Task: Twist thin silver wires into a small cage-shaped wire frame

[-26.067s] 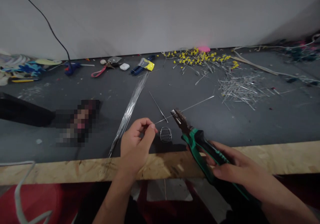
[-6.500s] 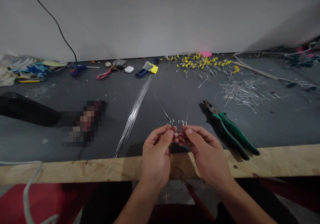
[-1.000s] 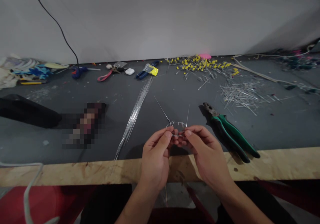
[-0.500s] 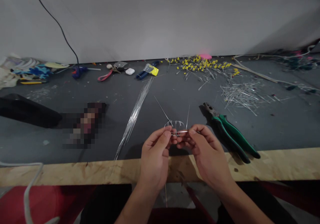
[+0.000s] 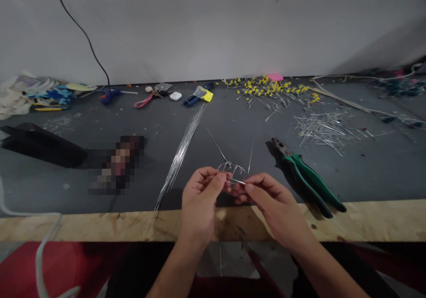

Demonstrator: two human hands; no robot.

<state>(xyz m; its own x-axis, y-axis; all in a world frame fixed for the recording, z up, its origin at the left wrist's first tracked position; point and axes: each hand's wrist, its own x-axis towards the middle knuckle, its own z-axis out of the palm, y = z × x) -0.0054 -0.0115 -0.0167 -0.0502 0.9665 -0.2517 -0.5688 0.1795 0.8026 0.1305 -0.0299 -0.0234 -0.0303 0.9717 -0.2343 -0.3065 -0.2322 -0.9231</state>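
Between my hands, above the front of the grey tabletop, is a small round wire frame [image 5: 240,168] with short bars across it. My left hand [image 5: 203,196] pinches its left side between thumb and fingers. A straight piece of wire [image 5: 237,181] runs across the frame's near side, and the thumb and fingertips of my right hand [image 5: 271,202] are closed on its right end. Just beyond the frame, two thin wires [image 5: 217,142] stick up or lie on the table; whether they join the frame I cannot tell. Green-handled pliers [image 5: 304,178] lie right of my right hand.
Left of my hands lies a bundle of long straight wires [image 5: 181,151]. Short cut wires [image 5: 321,129] and yellow-tipped wires [image 5: 266,85] are heaped at the back right. A black object [image 5: 43,145] and a blurred-out item [image 5: 121,162] lie at left. The wooden edge [image 5: 133,227] runs along the front.
My right hand has moved slightly down, and the wire piece now slopes down to the right. The wire frame has tilted a little. The view has shifted slightly.
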